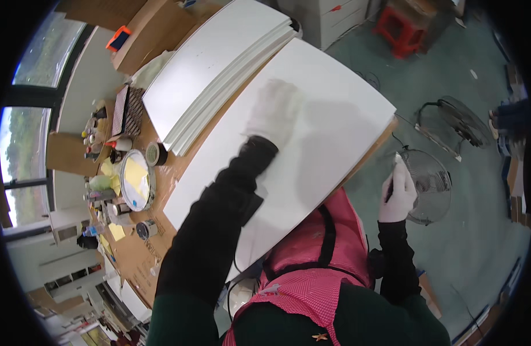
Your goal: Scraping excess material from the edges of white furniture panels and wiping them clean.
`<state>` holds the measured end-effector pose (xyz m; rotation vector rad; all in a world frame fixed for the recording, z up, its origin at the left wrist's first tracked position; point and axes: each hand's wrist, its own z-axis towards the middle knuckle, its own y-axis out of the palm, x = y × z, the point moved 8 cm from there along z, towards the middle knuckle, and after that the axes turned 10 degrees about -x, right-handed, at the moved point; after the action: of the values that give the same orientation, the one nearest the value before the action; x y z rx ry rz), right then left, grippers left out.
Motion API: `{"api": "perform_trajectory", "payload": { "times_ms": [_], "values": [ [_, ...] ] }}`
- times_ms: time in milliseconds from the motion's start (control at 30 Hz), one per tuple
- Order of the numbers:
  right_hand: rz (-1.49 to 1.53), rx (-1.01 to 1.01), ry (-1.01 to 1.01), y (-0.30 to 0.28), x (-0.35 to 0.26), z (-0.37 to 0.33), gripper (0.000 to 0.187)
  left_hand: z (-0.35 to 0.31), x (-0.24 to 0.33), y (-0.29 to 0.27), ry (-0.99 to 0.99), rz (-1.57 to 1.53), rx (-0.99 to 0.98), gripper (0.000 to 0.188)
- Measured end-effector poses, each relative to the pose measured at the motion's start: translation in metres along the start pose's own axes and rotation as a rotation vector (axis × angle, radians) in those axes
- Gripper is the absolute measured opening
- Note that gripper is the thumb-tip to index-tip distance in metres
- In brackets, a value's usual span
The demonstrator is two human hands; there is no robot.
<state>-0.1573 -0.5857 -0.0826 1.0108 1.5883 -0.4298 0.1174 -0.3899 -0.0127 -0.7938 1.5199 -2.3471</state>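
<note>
A large white panel (329,115) lies before me on the worktable. Over its middle is my left hand (274,109) in a white glove, smeared by motion. Its fingers do not show clearly, nor can I tell if a cloth is under them. Off to the right, past the panel's edge, my right hand (399,195) is raised in a white glove with its fingers closed. A small slim thing with a pale tip (398,157) sticks up from them, and a dark part shows at the palm. Its kind I cannot make out.
A stack of white panels (219,57) lies beyond mine. On the brown table stand a round paint-stained tub lid (137,180), jars (146,229) and bottles (124,144). Two fans (430,184) stand on the floor at right, with a red stool (401,32) farther off.
</note>
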Motion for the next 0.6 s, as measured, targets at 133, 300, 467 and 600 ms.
{"api": "perform_trajectory", "payload": {
  "times_ms": [133, 300, 467, 600],
  "values": [
    [-0.005, 0.032, 0.0, -0.006, -0.006, 0.0, 0.033, -0.057, 0.132, 0.023, 0.402, 0.0, -0.193, 0.029],
    [0.12, 0.097, -0.005, -0.023, -0.008, 0.0, 0.032, -0.078, 0.006, 0.078, -0.027, -0.482, -0.149, 0.031],
    [0.095, 0.169, -0.038, -0.068, 0.005, -0.001, 0.03, 0.089, -0.047, 0.02, -0.249, -0.117, 0.026, 0.03],
    [0.077, 0.156, 0.029, -0.058, 0.004, -0.006, 0.028, 0.082, 0.011, 0.061, 0.102, 0.179, 0.13, 0.034]
  ]
}}
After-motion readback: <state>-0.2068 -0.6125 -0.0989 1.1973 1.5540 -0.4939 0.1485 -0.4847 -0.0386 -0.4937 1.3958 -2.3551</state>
